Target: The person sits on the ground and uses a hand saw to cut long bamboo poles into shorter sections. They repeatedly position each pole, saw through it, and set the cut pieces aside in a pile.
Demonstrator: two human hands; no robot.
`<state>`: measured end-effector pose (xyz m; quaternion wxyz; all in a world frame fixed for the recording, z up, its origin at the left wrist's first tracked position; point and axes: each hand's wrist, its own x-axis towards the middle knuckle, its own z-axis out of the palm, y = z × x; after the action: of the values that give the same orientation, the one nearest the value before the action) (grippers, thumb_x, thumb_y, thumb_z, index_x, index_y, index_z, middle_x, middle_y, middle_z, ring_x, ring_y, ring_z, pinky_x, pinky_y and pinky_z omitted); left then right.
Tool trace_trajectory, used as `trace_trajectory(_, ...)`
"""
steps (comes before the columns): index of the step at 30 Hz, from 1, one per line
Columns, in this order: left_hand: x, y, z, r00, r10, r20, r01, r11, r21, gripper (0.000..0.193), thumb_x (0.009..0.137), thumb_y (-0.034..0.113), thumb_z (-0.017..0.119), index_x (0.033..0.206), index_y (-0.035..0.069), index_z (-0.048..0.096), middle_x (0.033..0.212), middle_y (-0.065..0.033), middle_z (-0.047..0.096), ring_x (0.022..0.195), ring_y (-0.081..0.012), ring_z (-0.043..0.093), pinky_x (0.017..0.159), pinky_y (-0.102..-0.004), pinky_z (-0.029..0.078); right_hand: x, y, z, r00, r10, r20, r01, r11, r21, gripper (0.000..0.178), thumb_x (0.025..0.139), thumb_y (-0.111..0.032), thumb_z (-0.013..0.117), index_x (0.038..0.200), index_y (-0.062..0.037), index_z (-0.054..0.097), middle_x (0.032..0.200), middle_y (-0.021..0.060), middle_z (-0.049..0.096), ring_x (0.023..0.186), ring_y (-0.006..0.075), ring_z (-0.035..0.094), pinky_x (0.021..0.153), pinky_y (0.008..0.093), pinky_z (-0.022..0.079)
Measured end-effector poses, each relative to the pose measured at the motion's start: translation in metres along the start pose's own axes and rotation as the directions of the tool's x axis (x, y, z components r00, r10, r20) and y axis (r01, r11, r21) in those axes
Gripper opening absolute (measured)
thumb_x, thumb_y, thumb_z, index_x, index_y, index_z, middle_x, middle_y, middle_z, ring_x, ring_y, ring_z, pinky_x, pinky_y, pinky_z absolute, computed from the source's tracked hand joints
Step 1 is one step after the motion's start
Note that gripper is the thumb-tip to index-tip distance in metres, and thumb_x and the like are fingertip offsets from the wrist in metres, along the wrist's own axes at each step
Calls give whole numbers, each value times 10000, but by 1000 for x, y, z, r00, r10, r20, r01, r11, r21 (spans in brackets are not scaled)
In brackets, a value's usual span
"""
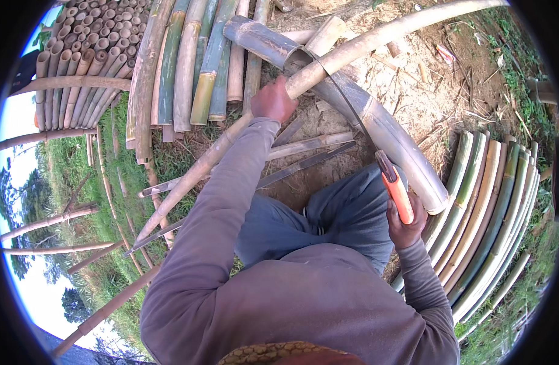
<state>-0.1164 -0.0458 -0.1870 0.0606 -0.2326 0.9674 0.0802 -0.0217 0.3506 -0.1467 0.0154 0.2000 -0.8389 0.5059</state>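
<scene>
My left hand (pixel 274 102) is closed around a long, pale bamboo pole (pixel 377 44) that slants from the lower left to the upper right. In my right hand (pixel 407 220) is a handsaw (pixel 399 198) with an orange handle. Its thin, slightly curved blade reaches up and leftward and crosses the pole a little beyond my left hand. Beneath the pole lies a thick grey bamboo log (pixel 392 131), with a wide opening cut in its upper side. How deep the blade sits in the pole cannot be made out.
Cut bamboo lengths (pixel 191 67) lie side by side at the far left, beside a stack of bamboo tubes (pixel 91 61). More bamboo poles (pixel 483 207) are laid at the right. Narrow bamboo strips (pixel 310 146) rest on the ground before my knees. A bamboo rail frame (pixel 57 249) stands at the left.
</scene>
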Motion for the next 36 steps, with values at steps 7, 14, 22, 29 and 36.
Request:
trace_trajectory(7, -2, 10, -3, 999, 28, -43, -28, 1000, -1, 502, 786, 370, 871, 1183, 140, 668, 1036, -160, 785, 1004, -380, 759, 868, -510, 592, 186, -15, 110, 994, 96, 51, -96, 995, 7, 348, 963, -337, 772, 966, -9, 654, 765, 254, 691, 723, 456, 698, 649, 504, 542)
trace_trajectory(14, 0, -1, -6, 1000, 25, 1, -25, 999, -24, 470, 793, 313, 884, 1171, 126, 677, 1045, -173, 792, 1003, -383, 772, 851, -517, 614, 3, 2, 7, 978, 197, 65, -204, 971, 126, 270, 938, -76, 804, 1160, 16, 682, 988, 171, 776, 870, 261, 797, 773, 361, 612)
trace_trajectory(22, 6, 5, 3, 993, 73, -93, -72, 997, 10, 487, 806, 345, 848, 1201, 142, 648, 1065, -148, 782, 978, -385, 761, 835, -522, 597, 181, -7, 114, 999, 45, -23, -43, 996, 76, 246, 933, -205, 810, 994, 1, 690, 790, 219, 717, 733, 401, 729, 676, 441, 565)
trace_trajectory(29, 2, -5, 1, 999, 37, -37, -38, 999, -20, 434, 818, 338, 839, 1158, 132, 664, 1043, -155, 783, 990, -379, 761, 839, -521, 597, 28, 8, 29, 988, 151, 26, -153, 981, 119, 284, 913, -100, 838, 1133, 15, 699, 927, 160, 777, 836, 244, 785, 759, 357, 604)
trace_trajectory(36, 1, 3, 4, 998, 48, -51, -51, 997, -61, 458, 815, 336, 847, 1180, 129, 663, 1045, -155, 785, 1005, -378, 759, 857, -516, 594, 138, 11, 92, 987, 158, 40, -162, 977, 137, 230, 942, -181, 805, 1035, 10, 718, 812, 215, 742, 761, 311, 777, 688, 402, 584)
